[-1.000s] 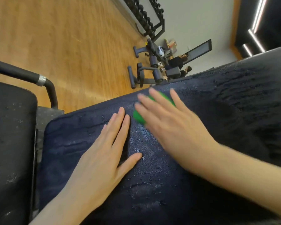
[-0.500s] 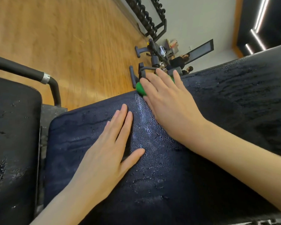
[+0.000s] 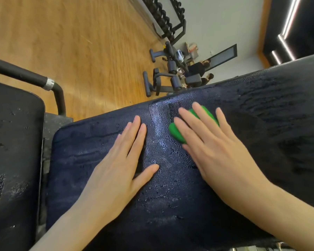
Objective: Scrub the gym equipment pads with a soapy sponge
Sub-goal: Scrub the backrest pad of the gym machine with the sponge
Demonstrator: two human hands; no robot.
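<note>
Two flat hands on wet pad (image 3: 170, 196): right hand (image 3: 219, 153) presses green sponge (image 3: 176, 133).

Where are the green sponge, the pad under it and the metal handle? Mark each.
green sponge (image 3: 176, 133), head view, left end showing past the fingers.
pad (image 3: 170, 205), head view, wet top surface.
metal handle (image 3: 59, 96), head view, bend.

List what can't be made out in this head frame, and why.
- Green sponge: mostly covered by the right hand; shape and any soap unclear.
- Dark blue pad: near edge cut off by the frame bottom; part hidden under the left hand.
- Black pad: cut off at the left edge.
- Background machines: too small to identify.
</note>
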